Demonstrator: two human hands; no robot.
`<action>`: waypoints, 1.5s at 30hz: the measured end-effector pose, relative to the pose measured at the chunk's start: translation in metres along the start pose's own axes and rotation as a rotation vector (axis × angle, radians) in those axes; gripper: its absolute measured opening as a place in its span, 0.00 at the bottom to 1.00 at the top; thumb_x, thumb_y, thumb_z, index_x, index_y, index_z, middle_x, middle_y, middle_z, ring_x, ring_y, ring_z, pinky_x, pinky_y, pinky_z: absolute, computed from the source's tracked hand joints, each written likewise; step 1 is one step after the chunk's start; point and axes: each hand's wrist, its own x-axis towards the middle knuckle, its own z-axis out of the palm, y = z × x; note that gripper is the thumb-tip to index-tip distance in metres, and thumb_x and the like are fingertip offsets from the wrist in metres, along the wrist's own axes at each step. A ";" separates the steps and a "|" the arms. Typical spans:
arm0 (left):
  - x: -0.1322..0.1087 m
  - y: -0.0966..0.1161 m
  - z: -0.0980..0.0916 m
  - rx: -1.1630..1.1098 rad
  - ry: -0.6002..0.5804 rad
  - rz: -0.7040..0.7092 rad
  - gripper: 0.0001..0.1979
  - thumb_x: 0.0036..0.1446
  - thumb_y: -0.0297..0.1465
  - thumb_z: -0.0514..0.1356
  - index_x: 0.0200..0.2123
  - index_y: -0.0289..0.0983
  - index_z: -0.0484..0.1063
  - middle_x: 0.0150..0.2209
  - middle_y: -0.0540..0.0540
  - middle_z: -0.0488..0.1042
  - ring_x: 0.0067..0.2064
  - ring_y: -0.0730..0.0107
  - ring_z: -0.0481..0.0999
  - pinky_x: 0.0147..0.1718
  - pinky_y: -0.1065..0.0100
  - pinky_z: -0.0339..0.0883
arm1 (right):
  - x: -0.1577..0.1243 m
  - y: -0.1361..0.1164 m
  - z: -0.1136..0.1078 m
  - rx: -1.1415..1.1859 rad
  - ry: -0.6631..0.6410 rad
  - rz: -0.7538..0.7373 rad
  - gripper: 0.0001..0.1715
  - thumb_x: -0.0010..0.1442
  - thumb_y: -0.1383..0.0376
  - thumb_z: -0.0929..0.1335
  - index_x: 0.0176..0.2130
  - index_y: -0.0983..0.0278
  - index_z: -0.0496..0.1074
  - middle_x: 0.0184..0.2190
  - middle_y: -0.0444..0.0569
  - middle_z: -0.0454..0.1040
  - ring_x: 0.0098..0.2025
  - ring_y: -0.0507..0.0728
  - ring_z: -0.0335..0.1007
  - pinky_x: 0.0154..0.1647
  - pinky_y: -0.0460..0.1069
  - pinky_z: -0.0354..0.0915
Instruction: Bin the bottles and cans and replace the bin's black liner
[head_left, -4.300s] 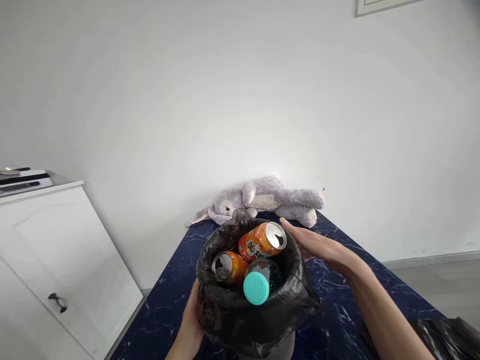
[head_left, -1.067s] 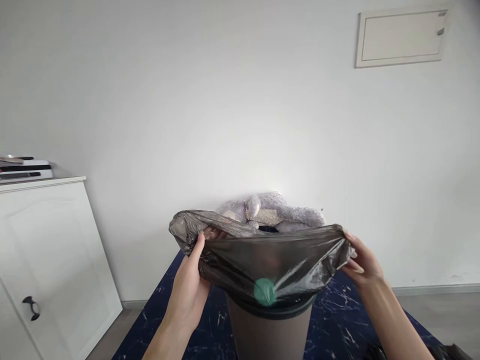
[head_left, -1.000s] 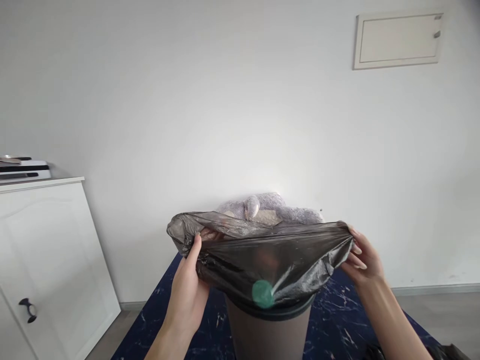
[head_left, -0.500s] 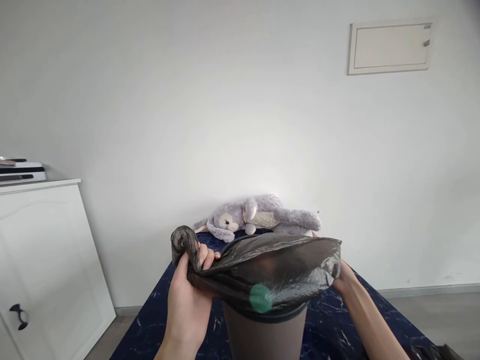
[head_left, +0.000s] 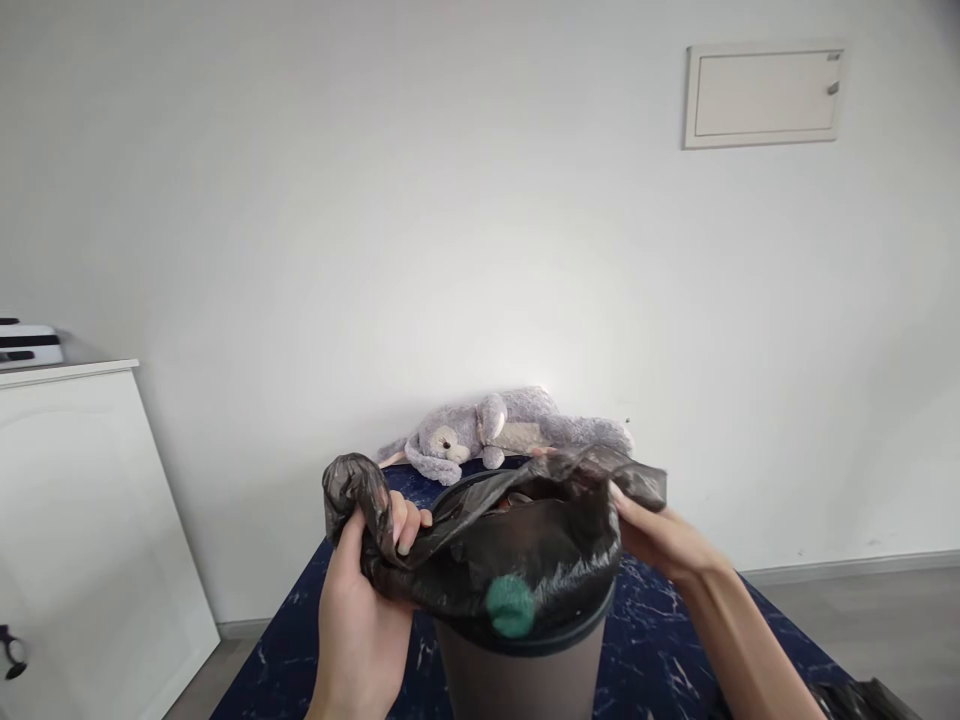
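Observation:
A thin black garbage bag (head_left: 442, 585) lies over the dark rim of a brown-grey trash can (head_left: 521, 675). On its front shows a round green spot (head_left: 510, 606). My left hand (head_left: 367, 610) grips a bunched part of the bag at the left, fingers curled round it and a twisted end sticking up beyond the thumb. At the right, my right hand (head_left: 664, 540) pinches the bag's edge, thumb in front and some fingers hidden behind the plastic. Between the hands the bag's mouth gapes, and some reddish contents, too small to name, show inside.
Behind the can, a grey plush toy (head_left: 517, 410) lies on its side against the wall. The can stands on a dark blue marbled table (head_left: 285, 640). More black plastic (head_left: 862, 700) is at the lower right. A white cabinet (head_left: 82, 520) stands at the left.
My right hand has moved left and come into view, drawing the bag's right edge inward. The mouth now gapes where the plastic was stretched flat. My left hand keeps its grip.

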 end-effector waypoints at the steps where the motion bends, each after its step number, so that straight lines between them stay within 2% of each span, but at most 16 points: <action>1: 0.000 0.000 0.000 0.012 -0.005 0.006 0.20 0.72 0.32 0.55 0.24 0.38 0.62 0.26 0.52 0.57 0.29 0.72 0.61 0.37 0.73 0.73 | 0.001 -0.013 0.016 0.007 0.010 -0.008 0.28 0.68 0.44 0.72 0.57 0.58 0.79 0.57 0.55 0.79 0.67 0.67 0.68 0.67 0.62 0.66; 4: 0.001 0.001 -0.001 0.039 -0.025 0.031 0.19 0.70 0.32 0.57 0.24 0.38 0.62 0.25 0.52 0.57 0.29 0.72 0.61 0.42 0.72 0.74 | -0.001 -0.045 0.053 0.042 0.146 -0.036 0.28 0.70 0.43 0.69 0.57 0.59 0.80 0.66 0.52 0.72 0.73 0.66 0.59 0.72 0.60 0.60; 9: 0.004 0.004 -0.001 0.060 -0.082 0.057 0.21 0.69 0.35 0.61 0.23 0.38 0.62 0.23 0.54 0.57 0.27 0.74 0.57 0.46 0.71 0.74 | -0.003 -0.061 0.063 0.169 0.227 -0.169 0.20 0.70 0.47 0.71 0.44 0.60 0.81 0.57 0.53 0.80 0.70 0.65 0.64 0.71 0.58 0.61; 10: 0.005 0.005 -0.001 0.051 -0.105 0.065 0.21 0.69 0.35 0.62 0.23 0.38 0.61 0.23 0.55 0.56 0.26 0.74 0.56 0.46 0.70 0.75 | -0.002 -0.060 0.061 0.243 0.210 -0.208 0.18 0.70 0.49 0.72 0.41 0.60 0.80 0.50 0.51 0.83 0.65 0.63 0.71 0.69 0.57 0.64; 12: 0.005 0.007 0.001 0.033 -0.149 0.087 0.21 0.70 0.35 0.61 0.24 0.38 0.62 0.22 0.56 0.54 0.24 0.75 0.52 0.42 0.70 0.75 | -0.001 -0.060 0.060 0.386 0.151 -0.261 0.15 0.70 0.53 0.72 0.35 0.59 0.76 0.28 0.43 0.79 0.43 0.55 0.81 0.60 0.53 0.72; 14: 0.003 0.009 0.003 0.057 -0.194 0.113 0.22 0.72 0.36 0.59 0.24 0.38 0.61 0.21 0.56 0.53 0.23 0.75 0.49 0.31 0.72 0.71 | -0.001 -0.062 0.064 0.447 0.080 -0.274 0.15 0.73 0.56 0.71 0.34 0.59 0.74 0.14 0.33 0.58 0.18 0.48 0.63 0.47 0.48 0.76; 15: 0.002 0.010 0.004 0.091 -0.220 0.128 0.23 0.73 0.36 0.58 0.23 0.38 0.60 0.20 0.56 0.52 0.22 0.75 0.47 0.26 0.72 0.66 | -0.002 -0.064 0.068 0.426 0.046 -0.273 0.16 0.75 0.55 0.69 0.35 0.59 0.74 0.13 0.31 0.50 0.14 0.46 0.50 0.42 0.48 0.76; 17: -0.003 0.011 0.005 0.198 -0.277 0.155 0.25 0.74 0.38 0.55 0.22 0.38 0.59 0.19 0.55 0.52 0.21 0.74 0.47 0.21 0.71 0.58 | -0.007 -0.068 0.079 0.295 0.018 -0.279 0.19 0.77 0.51 0.65 0.38 0.59 0.75 0.15 0.31 0.46 0.15 0.47 0.39 0.32 0.48 0.73; 20: -0.014 0.011 0.002 0.399 -0.325 0.206 0.25 0.75 0.44 0.53 0.24 0.39 0.62 0.20 0.54 0.55 0.22 0.74 0.50 0.23 0.69 0.53 | -0.019 -0.072 0.102 -0.062 0.076 -0.249 0.24 0.76 0.45 0.63 0.43 0.59 0.76 0.22 0.37 0.53 0.21 0.49 0.45 0.25 0.45 0.62; 24: -0.028 0.007 -0.008 0.695 -0.429 0.197 0.22 0.74 0.47 0.53 0.31 0.40 0.69 0.23 0.51 0.61 0.24 0.71 0.53 0.25 0.67 0.50 | -0.034 -0.072 0.132 -0.501 0.167 -0.258 0.26 0.76 0.44 0.62 0.40 0.59 0.77 0.30 0.44 0.62 0.33 0.53 0.60 0.38 0.46 0.63; 26: -0.031 0.007 -0.011 0.875 -0.511 0.238 0.21 0.75 0.45 0.51 0.32 0.40 0.71 0.26 0.50 0.64 0.25 0.69 0.56 0.26 0.66 0.51 | -0.038 -0.073 0.142 -0.534 0.199 -0.249 0.27 0.76 0.44 0.62 0.36 0.59 0.75 0.31 0.44 0.64 0.36 0.54 0.62 0.43 0.47 0.63; 29: -0.034 0.009 -0.007 1.075 -0.581 0.315 0.20 0.76 0.40 0.46 0.35 0.41 0.72 0.30 0.47 0.69 0.28 0.67 0.61 0.26 0.67 0.52 | -0.038 -0.075 0.146 -0.436 0.246 -0.171 0.26 0.74 0.44 0.64 0.35 0.59 0.73 0.29 0.43 0.62 0.34 0.54 0.61 0.40 0.46 0.62; 32: -0.033 0.013 0.001 1.131 -0.640 0.334 0.18 0.76 0.35 0.45 0.35 0.41 0.69 0.29 0.49 0.68 0.27 0.67 0.62 0.26 0.68 0.54 | -0.037 -0.080 0.144 -0.254 0.194 -0.147 0.29 0.75 0.44 0.63 0.31 0.60 0.70 0.27 0.43 0.61 0.32 0.54 0.60 0.36 0.47 0.61; 35: -0.032 0.015 0.007 1.112 -0.710 0.341 0.16 0.75 0.31 0.45 0.35 0.42 0.68 0.28 0.51 0.68 0.26 0.68 0.63 0.27 0.69 0.57 | -0.038 -0.085 0.144 -0.204 0.131 -0.154 0.29 0.76 0.45 0.63 0.30 0.60 0.71 0.30 0.45 0.69 0.36 0.55 0.66 0.42 0.47 0.64; 40: -0.031 0.011 0.007 1.065 -0.653 0.452 0.14 0.74 0.28 0.47 0.38 0.41 0.70 0.36 0.46 0.74 0.35 0.64 0.72 0.37 0.68 0.66 | -0.043 -0.089 0.146 -0.352 0.073 -0.088 0.25 0.76 0.47 0.63 0.35 0.59 0.73 0.30 0.44 0.74 0.34 0.55 0.71 0.42 0.47 0.67; 45: -0.031 0.006 0.008 1.091 -0.655 0.525 0.15 0.73 0.28 0.48 0.43 0.42 0.75 0.56 0.39 0.75 0.55 0.55 0.75 0.53 0.63 0.68 | -0.041 -0.082 0.140 -0.717 0.059 -0.059 0.27 0.77 0.47 0.59 0.33 0.59 0.69 0.28 0.44 0.72 0.30 0.55 0.67 0.34 0.49 0.65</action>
